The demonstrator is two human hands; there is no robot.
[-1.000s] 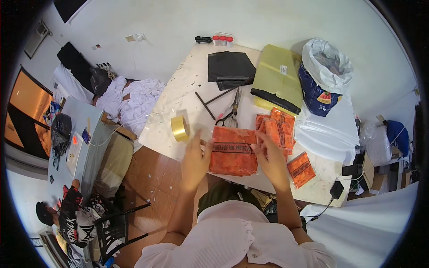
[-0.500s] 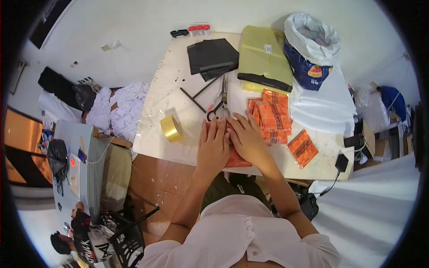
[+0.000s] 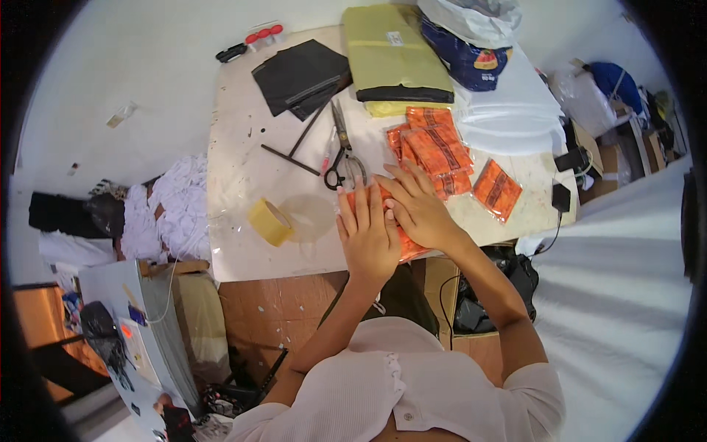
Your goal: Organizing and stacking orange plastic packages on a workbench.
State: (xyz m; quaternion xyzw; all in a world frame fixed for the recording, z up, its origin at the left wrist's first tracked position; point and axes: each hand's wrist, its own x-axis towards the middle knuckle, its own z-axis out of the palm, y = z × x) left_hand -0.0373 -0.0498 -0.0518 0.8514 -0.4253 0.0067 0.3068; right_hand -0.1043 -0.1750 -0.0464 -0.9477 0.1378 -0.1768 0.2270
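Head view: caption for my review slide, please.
Left hand and right hand rest on an orange packet, with scissors and a tape roll on the table.

White worktable [image 3: 237, 173] with tape roll [image 3: 271, 222], scissors [image 3: 343, 138], black T-shaped tool [image 3: 292, 157], black sheets [image 3: 296, 75], yellow bundle [image 3: 394, 55], and orange packets [image 3: 437, 149].

Left fingers [image 3: 361, 206], right fingers [image 3: 398, 193] outstretched

Tabletop [image 3: 236, 173]: bright, fairly even light; faint soft shadow beside the tape [image 3: 270, 222]
Orange packets [image 3: 437, 150]: small glints on clear wrapping
Left opening [image 3: 35, 295]: warm orange glow
Picture rim: black, blue-fringed, straight edges bowed
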